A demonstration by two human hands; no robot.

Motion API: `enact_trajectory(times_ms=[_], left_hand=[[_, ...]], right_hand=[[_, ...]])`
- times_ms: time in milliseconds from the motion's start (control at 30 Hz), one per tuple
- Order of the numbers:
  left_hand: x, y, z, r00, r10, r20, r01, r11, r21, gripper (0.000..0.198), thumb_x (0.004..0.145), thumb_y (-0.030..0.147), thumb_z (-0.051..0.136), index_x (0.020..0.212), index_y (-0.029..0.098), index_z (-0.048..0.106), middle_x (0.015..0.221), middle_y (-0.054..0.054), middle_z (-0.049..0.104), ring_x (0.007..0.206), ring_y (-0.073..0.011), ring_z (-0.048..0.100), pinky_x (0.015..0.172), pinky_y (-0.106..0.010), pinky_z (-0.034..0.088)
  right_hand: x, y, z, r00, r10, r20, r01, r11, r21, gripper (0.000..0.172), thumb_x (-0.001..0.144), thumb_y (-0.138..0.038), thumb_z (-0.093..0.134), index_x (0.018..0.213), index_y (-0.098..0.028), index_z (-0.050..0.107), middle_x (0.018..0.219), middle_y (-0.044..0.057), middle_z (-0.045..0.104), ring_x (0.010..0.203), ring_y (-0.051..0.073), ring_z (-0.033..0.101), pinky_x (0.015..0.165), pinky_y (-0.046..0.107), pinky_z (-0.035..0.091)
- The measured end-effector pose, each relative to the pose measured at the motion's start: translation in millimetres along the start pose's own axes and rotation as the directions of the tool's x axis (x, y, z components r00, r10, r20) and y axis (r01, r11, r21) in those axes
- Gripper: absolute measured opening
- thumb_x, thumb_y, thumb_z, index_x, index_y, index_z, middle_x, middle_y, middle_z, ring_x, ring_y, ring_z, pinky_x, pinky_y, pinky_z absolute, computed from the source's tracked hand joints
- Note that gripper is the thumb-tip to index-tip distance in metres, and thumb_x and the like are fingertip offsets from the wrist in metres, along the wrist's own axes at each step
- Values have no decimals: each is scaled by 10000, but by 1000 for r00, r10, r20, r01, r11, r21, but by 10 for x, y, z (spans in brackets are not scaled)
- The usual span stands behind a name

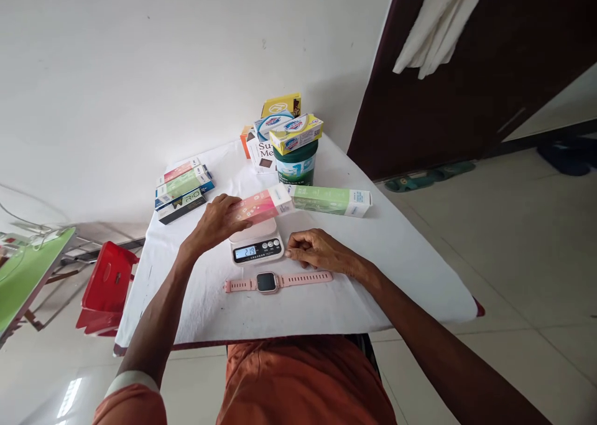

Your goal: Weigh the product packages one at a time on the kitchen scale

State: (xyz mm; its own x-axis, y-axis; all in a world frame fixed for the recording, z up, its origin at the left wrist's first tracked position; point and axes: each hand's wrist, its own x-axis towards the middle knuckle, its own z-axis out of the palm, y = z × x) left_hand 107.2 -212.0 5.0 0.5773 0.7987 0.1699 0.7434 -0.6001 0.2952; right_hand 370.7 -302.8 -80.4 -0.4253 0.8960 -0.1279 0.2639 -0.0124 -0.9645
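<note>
My left hand (pixel 217 223) is closed around the left end of a long pink toothpaste box (pixel 259 206), which sits over the plate of a white kitchen scale (pixel 256 251). The scale's lit display appears to read 219. My right hand (pixel 319 251) rests on the cloth at the scale's right corner, fingers curled in and nothing visible in them. In front of the scale a pink-strapped smartwatch (pixel 267 282) lies stretched out flat. A green toothpaste box (pixel 331 200) lies behind my right hand, close to the pink box's far end.
On the white-clothed table (pixel 196 316), several long boxes (pixel 184 185) lie at the left. A green tub (pixel 296 167) at the back carries a yellow soap box (pixel 296 134), with more cartons (pixel 261 151) beside it. A red stool (pixel 107 288) stands left; a dark door (pixel 466 101) is at right.
</note>
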Motion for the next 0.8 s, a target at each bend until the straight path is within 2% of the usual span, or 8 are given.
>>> enact_trajectory(times_ms=[67,133,233,367,467,567,800], left_hand=[[129,151,-21,996,85,-36,-84,996,9,469,881,488,746,1242,213,628,1120,-71,662,1033,-255,628,913,-410,490],[319,321,36,983,179,-44,-177,983,50,487,899,478,733,1290,217,605,1194,-90,652,1106,-277,608,961,-441,468],[656,534,243,961,277,-2,-276,957,83,494,923,446,710,1347,234,572,1297,-114,624,1200,-308,568,1003,-472,440],[961,679,510,953,300,42,-303,945,125,500,929,384,709,1373,210,559,1349,-141,605,1236,-324,554,1021,-472,419],[971,710,560,950,311,-19,-301,933,198,519,924,378,713,1385,196,555,1374,-159,589,1274,-343,521,1020,-473,403],[891,692,515,943,324,-72,-294,917,270,506,917,396,714,1363,208,564,1352,-162,584,1243,-349,520,992,-474,398],[799,635,521,982,189,-16,-174,931,321,267,934,345,690,1135,189,612,1113,-131,648,1112,-321,567,920,-448,410]], right_hand=[[6,9,-4,1000,-5,1,5,1000,-5,366,832,-537,708,786,-181,636,606,-13,606,551,122,562,497,225,422],[9,18,-5,1000,-3,0,3,1000,-7,357,841,-532,701,788,-186,629,585,-20,596,535,118,545,488,222,411],[6,24,1,1000,-3,-7,3,1000,2,340,854,-513,691,783,-189,619,581,-23,599,526,113,535,495,223,417],[5,27,9,1000,-7,-16,7,1000,18,303,856,-472,686,775,-189,617,581,-26,611,519,112,535,518,230,437],[8,21,8,999,-20,-26,20,1000,-3,278,862,-444,670,768,-187,620,581,-21,616,534,120,554,532,234,439],[-2,-7,1,999,-19,-27,19,1000,-6,267,854,-434,676,767,-188,621,583,-20,613,537,123,555,532,236,430],[-47,-46,30,999,31,-16,-31,999,-14,338,851,-513,673,757,-194,609,584,-18,591,528,115,483,514,244,378]])
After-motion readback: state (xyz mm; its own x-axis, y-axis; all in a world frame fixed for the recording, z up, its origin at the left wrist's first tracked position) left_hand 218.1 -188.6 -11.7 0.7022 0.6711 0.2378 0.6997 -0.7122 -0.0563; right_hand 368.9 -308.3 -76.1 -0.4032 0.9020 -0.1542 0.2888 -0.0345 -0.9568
